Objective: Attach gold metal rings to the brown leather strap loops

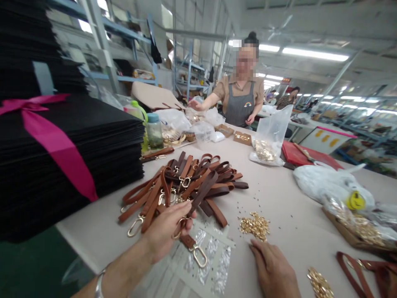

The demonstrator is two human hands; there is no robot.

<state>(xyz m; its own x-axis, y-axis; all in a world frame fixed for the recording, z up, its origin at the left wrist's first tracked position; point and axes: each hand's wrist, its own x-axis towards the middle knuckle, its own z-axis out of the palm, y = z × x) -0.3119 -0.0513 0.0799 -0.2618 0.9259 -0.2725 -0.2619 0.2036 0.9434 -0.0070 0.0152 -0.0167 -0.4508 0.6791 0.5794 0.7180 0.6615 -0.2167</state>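
My left hand [169,227] is closed around a brown leather wrist strap [188,241]. An oval gold clasp [200,257] hangs from the strap's end, below my fingers. Just beyond lies a heap of brown and tan leather straps [186,178] with gold clasps, partly hidden by that hand. My right hand [274,269] is low over the table, its thumb and fingers pressed together; whatever they may hold is too small to make out. Directly in front of its fingertips is a pile of small gold metal fittings [254,225].
A tall stack of black sheets [118,136] with a pink ribbon [58,145] stands at left. More gold fittings [319,283] lie front right. Plastic bags [331,182] and a box of hardware [356,227] line the right. A co-worker [242,99] stands across the table.
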